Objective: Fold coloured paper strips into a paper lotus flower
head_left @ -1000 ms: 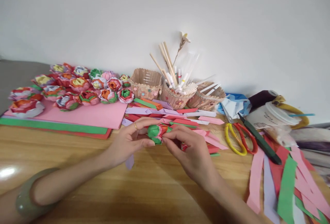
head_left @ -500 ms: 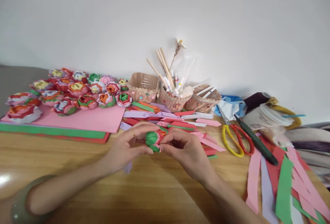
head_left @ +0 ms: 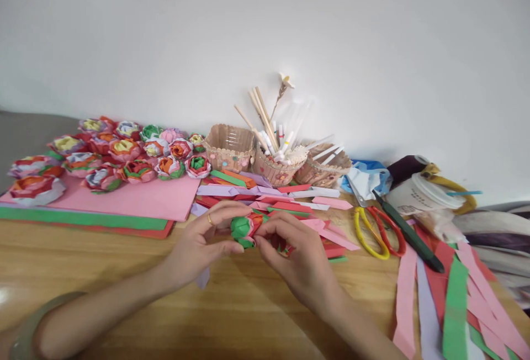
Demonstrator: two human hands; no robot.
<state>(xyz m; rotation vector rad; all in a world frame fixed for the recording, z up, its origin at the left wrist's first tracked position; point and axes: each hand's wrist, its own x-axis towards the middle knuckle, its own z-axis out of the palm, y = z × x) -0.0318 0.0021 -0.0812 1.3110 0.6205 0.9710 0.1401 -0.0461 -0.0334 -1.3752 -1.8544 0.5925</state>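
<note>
Between my two hands, above the wooden table, is a small folded paper flower (head_left: 241, 230) with green outer petals and pink and orange ones on its right side. My left hand (head_left: 202, 241), with a ring on one finger, is closed around the flower's left side, thumb below and fingers above. The fingers of my right hand (head_left: 296, 249) pinch the flower's right edge; their tips partly hide the pink and orange petals. Just behind my hands lies a pile of folded paper strips (head_left: 285, 197) in red, pink, purple, white, green and orange.
Finished paper flowers (head_left: 125, 150) cover pink sheets (head_left: 178, 197) at left. Decorated baskets (head_left: 278, 172) with sticks and pens stand against the wall. To the right lie scissors (head_left: 372, 238), a dark green pen-like tool (head_left: 409, 233), a white tub (head_left: 420, 193) and loose paper strips (head_left: 455, 305).
The view has tilted slightly, so the background sits lower. My right fingertips have shifted a little along the flower's edge, while my left hand keeps its hold.
</note>
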